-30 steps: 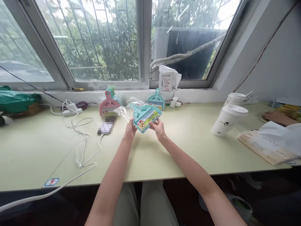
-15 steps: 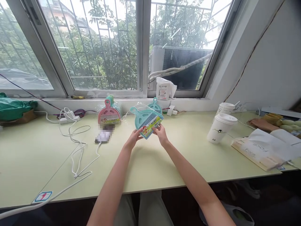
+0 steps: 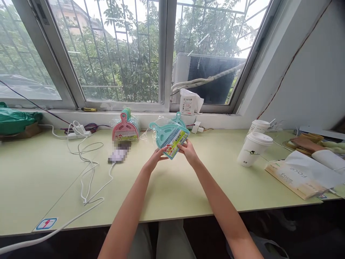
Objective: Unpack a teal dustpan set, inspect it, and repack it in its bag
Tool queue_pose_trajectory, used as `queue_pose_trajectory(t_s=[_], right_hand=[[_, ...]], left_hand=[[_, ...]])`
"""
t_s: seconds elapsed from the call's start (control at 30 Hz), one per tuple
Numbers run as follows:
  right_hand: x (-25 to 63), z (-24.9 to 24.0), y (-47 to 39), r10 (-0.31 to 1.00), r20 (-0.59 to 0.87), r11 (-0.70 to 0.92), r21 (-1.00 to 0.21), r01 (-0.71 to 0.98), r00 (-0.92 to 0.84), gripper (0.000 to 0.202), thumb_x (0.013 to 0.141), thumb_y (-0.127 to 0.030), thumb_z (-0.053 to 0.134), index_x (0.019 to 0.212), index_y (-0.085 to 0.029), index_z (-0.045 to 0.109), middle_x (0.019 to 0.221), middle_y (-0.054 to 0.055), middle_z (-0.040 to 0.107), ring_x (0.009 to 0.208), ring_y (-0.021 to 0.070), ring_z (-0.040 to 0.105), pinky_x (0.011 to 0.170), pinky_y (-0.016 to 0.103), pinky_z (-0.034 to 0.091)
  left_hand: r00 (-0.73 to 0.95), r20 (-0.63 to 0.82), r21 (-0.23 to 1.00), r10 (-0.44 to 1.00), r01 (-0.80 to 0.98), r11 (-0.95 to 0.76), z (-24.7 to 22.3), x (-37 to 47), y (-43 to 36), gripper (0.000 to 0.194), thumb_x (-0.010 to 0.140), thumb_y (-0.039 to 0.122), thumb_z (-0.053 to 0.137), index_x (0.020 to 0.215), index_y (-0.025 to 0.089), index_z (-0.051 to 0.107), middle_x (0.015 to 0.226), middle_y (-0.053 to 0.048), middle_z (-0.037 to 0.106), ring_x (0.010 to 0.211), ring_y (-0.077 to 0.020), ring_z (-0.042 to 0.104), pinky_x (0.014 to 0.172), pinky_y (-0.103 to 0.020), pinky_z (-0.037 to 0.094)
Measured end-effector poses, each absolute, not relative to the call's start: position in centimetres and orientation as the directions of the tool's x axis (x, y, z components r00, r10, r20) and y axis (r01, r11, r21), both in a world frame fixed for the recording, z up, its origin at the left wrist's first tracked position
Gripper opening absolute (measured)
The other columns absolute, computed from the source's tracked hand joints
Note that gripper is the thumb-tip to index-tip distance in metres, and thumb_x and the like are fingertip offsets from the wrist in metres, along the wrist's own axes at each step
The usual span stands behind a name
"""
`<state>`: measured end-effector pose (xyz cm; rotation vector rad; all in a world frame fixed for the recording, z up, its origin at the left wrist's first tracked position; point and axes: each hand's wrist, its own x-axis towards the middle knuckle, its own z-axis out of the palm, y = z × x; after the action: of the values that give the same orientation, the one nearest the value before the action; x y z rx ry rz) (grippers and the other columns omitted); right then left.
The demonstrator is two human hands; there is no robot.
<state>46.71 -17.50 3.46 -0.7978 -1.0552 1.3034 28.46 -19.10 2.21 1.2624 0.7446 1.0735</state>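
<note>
Dustpan set [image 3: 169, 136] tilted rightward, cups [image 3: 253, 148] nearby

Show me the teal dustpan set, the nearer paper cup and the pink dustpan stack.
Teal dustpan set [image 3: 169, 136], head view: on the pan's body, above the label.
Nearer paper cup [image 3: 251, 150], head view: middle of the cup's side.
Pink dustpan stack [image 3: 125, 130], head view: on the front pink pan.
</note>
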Motion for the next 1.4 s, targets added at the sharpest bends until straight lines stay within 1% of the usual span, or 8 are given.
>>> queue_pose_trajectory(t_s=[0.3,0.53,0.73,0.87,1.0,1.1,1.23,1.4], right_hand=[[47.6,3.8,-17.4,0.989,0.15,0.132,-0.883,-0.451,-0.005,0.034,0.058,-0.021,0.084,0.084,-0.017,0.063,0.086,0.006,0.073,0.081,0.0232,0.07,0.073,0.037,0.061],[46.6,3.9,-17.8,0.985,0.17,0.155,-0.881,-0.448,0.009,0.038,0.058,-0.021,0.084,0.088,-0.019,0.061,0.09,0.004,0.073,0.086,0.0212,0.069,0.078,0.036,0.06],[47.1,3.5,-17.2,0.977,0.201,0.21,-0.864,-0.458,0.07,0.039,0.058,-0.029,0.082,0.089,-0.018,0.061,0.083,0.004,0.072,0.075,0.0205,0.069,0.067,0.033,0.058],[46.9,3.0,-16.7,0.968,0.219,0.249,-0.854,-0.456,0.12,0.037,0.06,-0.029,0.08,0.089,-0.02,0.058,0.084,0.003,0.071,0.078,0.0204,0.068,0.07,0.034,0.057],[46.5,2.5,-16.4,0.966,0.225,0.258,-0.866,-0.428,0.126,0.04,0.061,-0.031,0.078,0.093,-0.021,0.057,0.088,0.003,0.071,0.08,0.0198,0.068,0.071,0.035,0.058],[45.7,2.0,-16.3,0.968,0.23,0.249,-0.885,-0.393,0.096,0.044,0.059,-0.034,0.08,0.095,-0.022,0.057,0.087,0.003,0.071,0.078,0.0199,0.068,0.069,0.035,0.058],[44.1,1.1,-16.6,0.968,0.251,0.233,-0.91,-0.342,-0.007,0.05,0.055,-0.036,0.082,0.097,-0.021,0.058,0.084,0.002,0.07,0.077,0.0209,0.068,0.067,0.036,0.058],[42.8,0.8,-17.3,0.969,0.247,0.235,-0.919,-0.315,0.004,0.05,0.053,-0.036,0.083,0.094,-0.02,0.059,0.083,0.002,0.071,0.074,0.0184,0.067,0.064,0.032,0.058]], left_hand=[[0.574,0.142,0.93,0.806,-0.357,0.09,1.5,32.3,-20.2,0.06,0.084,0.059,0.052,0.135,0.027,0.05,0.14,-0.011,0.051,0.129,-0.0317,0.047,0.102,-0.052,0.038],[0.283,0.227,0.722,0.932,-0.691,0.034,2.0,32.0,-20.1,0.052,0.084,0.052,0.057,0.125,0.021,0.058,0.135,-0.008,0.056,0.132,-0.0257,0.043,0.111,-0.043,0.032],[0.437,0.108,0.779,0.893,-0.595,0.197,1.2,34.7,-21.1,0.033,0.084,0.044,0.06,0.113,0.028,0.063,0.137,-0.003,0.053,0.131,-0.0222,0.044,0.109,-0.043,0.034],[0.305,0.163,0.832,0.938,-0.554,0.036,1.1,34.4,-20.5,0.048,0.081,0.049,0.062,0.124,0.029,0.053,0.141,-0.007,0.048,0.132,-0.0259,0.042,0.106,-0.046,0.036],[-0.207,0.248,0.919,0.946,-0.259,-0.297,1.8,32.6,-20.1,0.083,0.077,0.05,0.066,0.144,0.031,0.022,0.155,-0.013,0.022,0.141,-0.0283,0.027,0.11,-0.048,0.031],[-0.474,0.546,0.832,0.691,0.21,-0.513,2.3,31.4,-20.1,0.081,0.077,0.047,0.068,0.143,0.027,0.025,0.153,-0.015,0.022,0.141,-0.0279,0.026,0.112,-0.047,0.027],[-0.208,0.769,0.618,0.604,0.484,-0.62,2.4,30.8,-19.9,0.039,0.089,0.039,0.054,0.124,0.024,0.048,0.124,-0.011,0.054,0.115,-0.0239,0.053,0.096,-0.043,0.044],[-0.082,0.768,0.578,0.636,0.518,-0.631,1.8,31.0,-19.7,0.03,0.091,0.035,0.048,0.117,0.021,0.055,0.11,-0.011,0.061,0.105,-0.0243,0.057,0.088,-0.043,0.048]])
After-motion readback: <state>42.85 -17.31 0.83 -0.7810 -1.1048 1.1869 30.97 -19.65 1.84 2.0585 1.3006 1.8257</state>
